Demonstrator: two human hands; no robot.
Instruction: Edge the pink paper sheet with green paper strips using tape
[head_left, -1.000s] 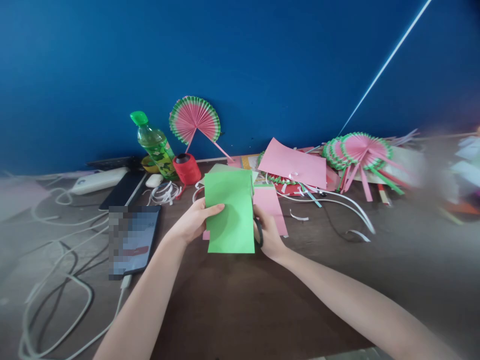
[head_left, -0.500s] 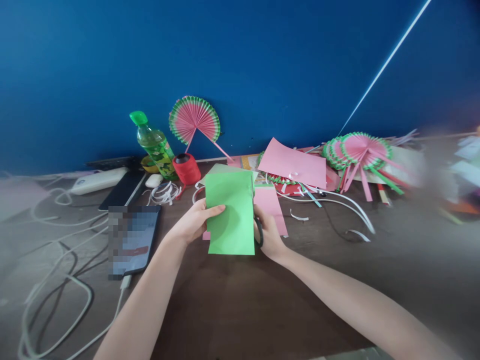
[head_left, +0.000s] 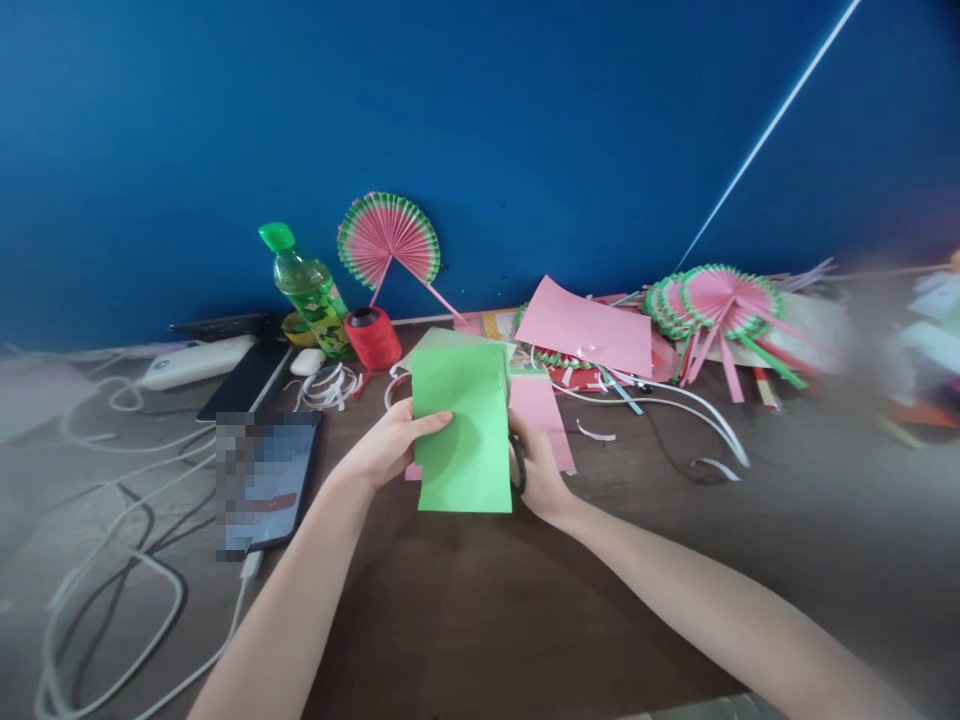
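Note:
A green sheet of paper [head_left: 465, 450] is held up above the dark table. My left hand [head_left: 391, 442] pinches its left edge, thumb on top and fingers behind. At the right edge of the sheet, my right hand [head_left: 541, 470] is closed around scissors [head_left: 518, 464]. Only part of a black handle loop shows clearly; the blades are mostly hidden by the paper, near its upper right edge. Beneath the green sheet lies a pink sheet [head_left: 541, 415] on the table.
Behind stand a green bottle [head_left: 311, 295], a red thread spool [head_left: 373, 338] and a pink-green paper fan [head_left: 388, 240]. More fans [head_left: 720, 300] and a curled pink sheet [head_left: 589, 325] lie right. A phone [head_left: 274, 490], cables [head_left: 180, 590] and a white power bank [head_left: 199, 362] are left.
The green sheet has shifted very slightly down and right. Both hands keep the same grip, and nothing else has visibly moved.

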